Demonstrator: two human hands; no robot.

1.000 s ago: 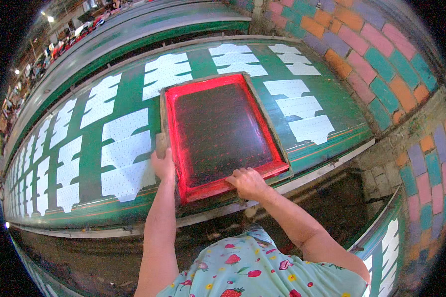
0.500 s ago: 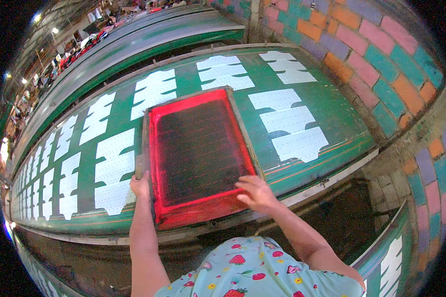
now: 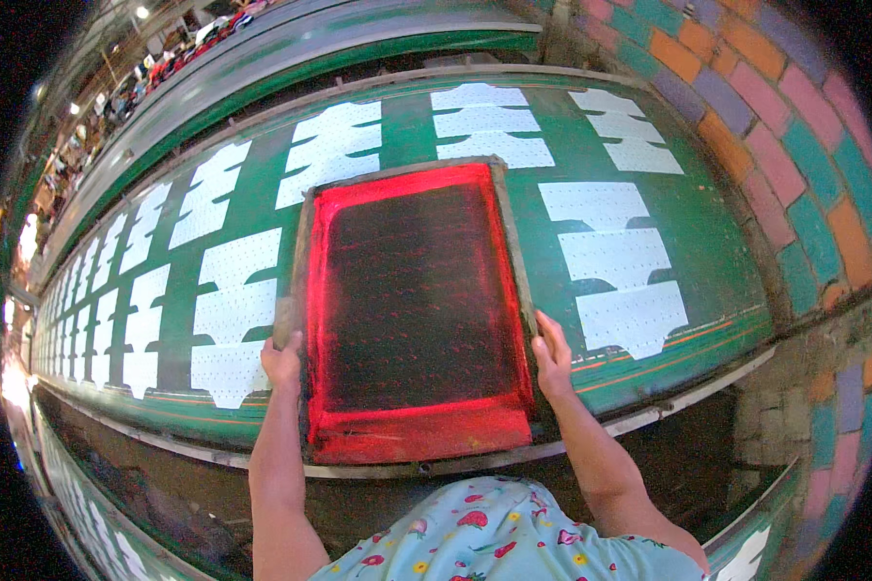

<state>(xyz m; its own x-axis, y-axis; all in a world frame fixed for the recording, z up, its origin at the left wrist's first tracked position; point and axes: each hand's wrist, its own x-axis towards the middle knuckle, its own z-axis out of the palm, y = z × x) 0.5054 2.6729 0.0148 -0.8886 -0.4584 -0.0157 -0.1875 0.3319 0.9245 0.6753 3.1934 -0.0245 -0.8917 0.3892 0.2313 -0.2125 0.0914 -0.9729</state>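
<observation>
So, frame point(image 3: 417, 300) (red/blk) btwn hands point(image 3: 281, 364).

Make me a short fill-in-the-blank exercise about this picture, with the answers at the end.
1. The framed screen has a dark middle bordered by bright ____.
2. The left hand is at the screen's ____ edge, while the right hand is at its right edge.
3. The dotted pieces laid out on the green tabletop are ____ in colour.

Missing words: red; left; white.
</observation>
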